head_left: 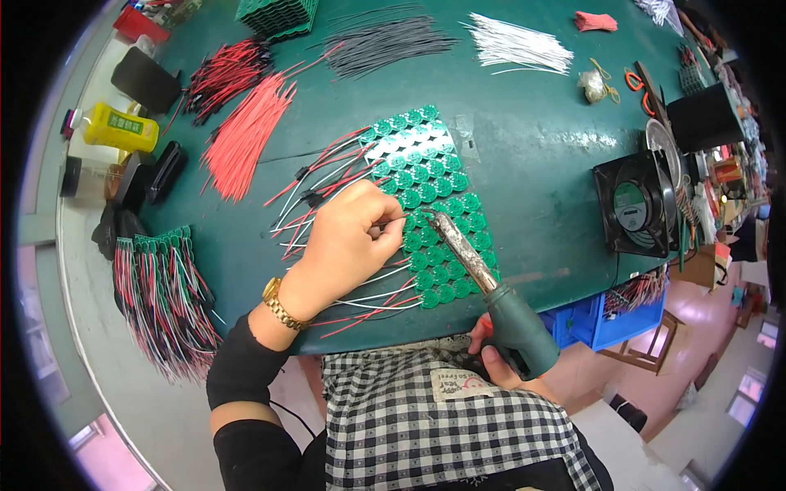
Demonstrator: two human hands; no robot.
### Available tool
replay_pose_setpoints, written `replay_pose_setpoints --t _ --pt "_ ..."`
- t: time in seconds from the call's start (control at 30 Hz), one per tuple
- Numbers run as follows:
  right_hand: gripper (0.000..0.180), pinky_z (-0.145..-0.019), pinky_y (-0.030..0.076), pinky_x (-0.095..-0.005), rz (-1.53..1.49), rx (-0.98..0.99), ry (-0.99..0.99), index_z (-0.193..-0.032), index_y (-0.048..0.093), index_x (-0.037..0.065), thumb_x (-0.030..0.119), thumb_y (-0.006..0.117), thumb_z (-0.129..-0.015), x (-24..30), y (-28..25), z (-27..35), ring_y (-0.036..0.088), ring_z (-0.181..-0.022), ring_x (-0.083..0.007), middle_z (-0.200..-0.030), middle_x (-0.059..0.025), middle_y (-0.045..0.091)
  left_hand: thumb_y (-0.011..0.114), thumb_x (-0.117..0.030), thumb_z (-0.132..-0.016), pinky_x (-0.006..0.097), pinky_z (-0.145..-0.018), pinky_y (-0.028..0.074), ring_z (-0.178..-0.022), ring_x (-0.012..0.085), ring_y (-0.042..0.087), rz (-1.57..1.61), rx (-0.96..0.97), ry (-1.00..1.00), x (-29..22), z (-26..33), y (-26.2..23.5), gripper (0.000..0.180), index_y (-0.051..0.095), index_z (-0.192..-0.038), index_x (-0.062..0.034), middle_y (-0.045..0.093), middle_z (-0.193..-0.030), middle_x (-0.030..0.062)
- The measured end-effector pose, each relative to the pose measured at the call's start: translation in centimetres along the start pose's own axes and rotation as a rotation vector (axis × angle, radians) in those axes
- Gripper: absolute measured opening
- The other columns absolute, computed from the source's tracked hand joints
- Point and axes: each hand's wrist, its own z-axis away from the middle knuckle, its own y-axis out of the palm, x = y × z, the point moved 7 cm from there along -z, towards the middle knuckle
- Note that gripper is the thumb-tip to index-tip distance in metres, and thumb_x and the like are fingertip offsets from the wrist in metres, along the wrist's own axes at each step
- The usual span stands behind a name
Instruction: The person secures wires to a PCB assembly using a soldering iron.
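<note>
Two panels of small round green circuit boards lie end to end: a far panel [417, 155] and a near panel [454, 262]. Red, white and black wires [368, 307] stick out from their left edges. My left hand [348, 233], with a gold watch on the wrist, is closed in a pinch at the near panel's upper left. What its fingertips hold is hidden among the wires. My right hand [495, 360] grips the green handle of a soldering iron [467, 254]. The iron's dark tip is over the near panel's top rows, close to my left fingertips.
Bundles of red wires [250, 143], black wires [389, 45] and white wires [520, 45] lie farther back. A small fan [634, 204] stands right, above a blue bin [594, 319]. Wired boards [164, 295] hang at left, near a yellow bottle [119, 127].
</note>
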Motion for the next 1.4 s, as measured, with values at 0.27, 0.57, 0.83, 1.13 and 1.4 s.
replay_pose_setpoints --t 0.27,0.57,0.83,1.13,1.4 --pt "0.021 -0.065 0.052 -0.0299 0.131 -0.003 0.042 -0.096 0.063 0.002 0.003 0.064 -0.075 -0.6 -0.3 0.4 0.064 -0.071 -0.0183 -0.08 -0.0055 0.065 0.068 0.003 -0.07 0.021 -0.047 0.042 -0.053 0.0078 0.052 -0.1 0.013 0.038 -0.3 -0.4 0.3 0.01 0.061 -0.072 -0.0024 0.055 -0.071 0.0023" --pt "0.023 -0.065 0.053 -0.035 0.366 0.106 -0.006 -0.092 0.065 0.004 0.003 0.066 -0.068 0.1 -0.1 -0.3 0.064 -0.074 -0.0295 -0.087 -0.0112 0.065 0.068 0.002 -0.069 0.022 -0.047 0.043 -0.053 0.0095 0.053 -0.148 0.001 0.031 -0.4 -0.4 0.3 0.009 0.061 -0.071 -0.0024 0.055 -0.069 0.0032" --pt "0.025 -0.067 0.052 -0.0326 0.064 0.028 0.189 -0.101 0.059 0.002 0.009 0.062 -0.078 0.2 0.1 0.2 0.063 -0.076 -0.02 -0.086 -0.0078 0.063 0.068 0.002 -0.069 0.024 -0.049 0.045 -0.055 0.0122 0.055 -0.159 0.006 0.04 -0.4 -0.4 0.4 0.009 0.061 -0.072 -0.0019 0.056 -0.069 0.0041" --pt "0.049 -0.07 0.048 -0.0318 -0.098 0.088 0.189 -0.121 0.048 0.001 0.031 0.065 -0.085 -0.4 0.5 0.0 0.059 -0.076 -0.0173 -0.095 -0.0098 0.057 0.068 -0.004 -0.068 0.032 -0.051 0.047 -0.058 0.0218 0.058 -0.134 -0.019 -0.006 -0.2 -0.5 0.1 0.006 0.062 -0.069 -0.0058 0.055 -0.066 0.0052" --pt "0.037 -0.066 0.049 -0.0293 -0.191 0.04 0.054 -0.116 0.049 -0.001 0.017 0.06 -0.085 -1.1 0.1 0.5 0.059 -0.073 -0.0151 -0.1 -0.0113 0.056 0.068 -0.007 -0.071 0.032 -0.055 0.047 -0.061 0.025 0.058 -0.214 0.168 0.129 -0.9 -0.9 -0.7 0.008 0.062 -0.076 -0.0062 0.056 -0.069 0.0075"
